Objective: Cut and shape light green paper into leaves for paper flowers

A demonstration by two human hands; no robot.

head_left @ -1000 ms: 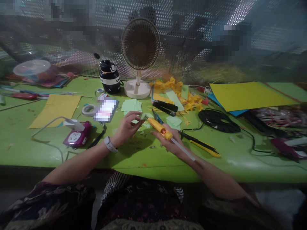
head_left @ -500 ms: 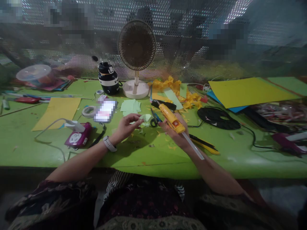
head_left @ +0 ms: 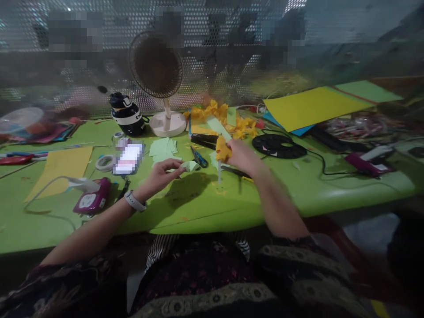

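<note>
My left hand pinches a small folded piece of light green paper between thumb and fingers. To its right, my right hand is wrapped round a yellow glue gun, whose clear glue stick points down toward the table. Blue-handled scissors lie just beyond the folded piece. A stack of light green paper sits behind my left hand. Partly under my right forearm is a yellow and black cutter.
Behind are a fan, a black bottle and orange paper flowers. At left are a phone, tape and a purple power socket. A black palette and yellow sheets lie right.
The view has swung to the right. My right hand has turned the glue gun so its glue stick points down, over the cutter's side. My left hand still holds the green piece.
</note>
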